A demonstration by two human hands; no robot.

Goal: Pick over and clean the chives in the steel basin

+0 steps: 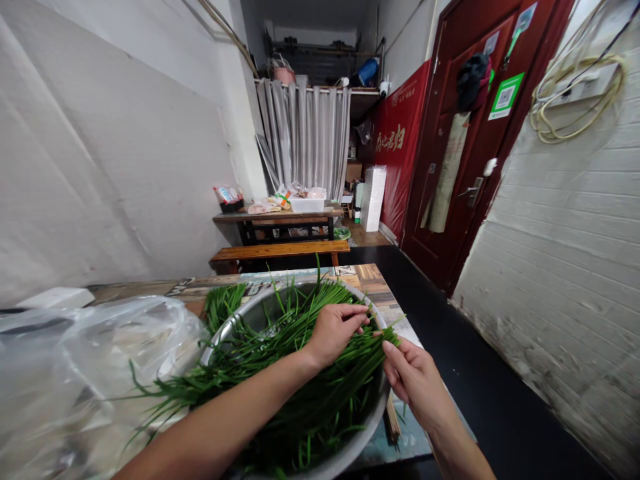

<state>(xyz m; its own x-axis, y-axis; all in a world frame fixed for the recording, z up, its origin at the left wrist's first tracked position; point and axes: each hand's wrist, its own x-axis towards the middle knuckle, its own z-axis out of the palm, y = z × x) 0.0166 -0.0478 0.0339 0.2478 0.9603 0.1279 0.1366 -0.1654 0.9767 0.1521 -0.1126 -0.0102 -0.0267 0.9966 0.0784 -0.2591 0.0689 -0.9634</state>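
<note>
A large metal basin (373,427) on the table is heaped with long green garlic chives (280,353), some blades hanging over its left rim. My right hand (417,373) is closed on the ends of a bunch of chives at the basin's right side, thumb on top. My left hand (337,330) reaches across the chives, its fingers pinched together just left of that bunch. What sits between those fingertips is too small to make out. Another pile of chives (223,303) lies behind the basin on the left.
Clear plastic bags (100,360) with pale contents fill the table's left side. Thin wooden sticks (393,420) lie right of the basin, on the patterned tabletop (373,277). Beyond are a wooden bench (280,251) and a table holding a white tub (307,203). A red door (435,153) stands right.
</note>
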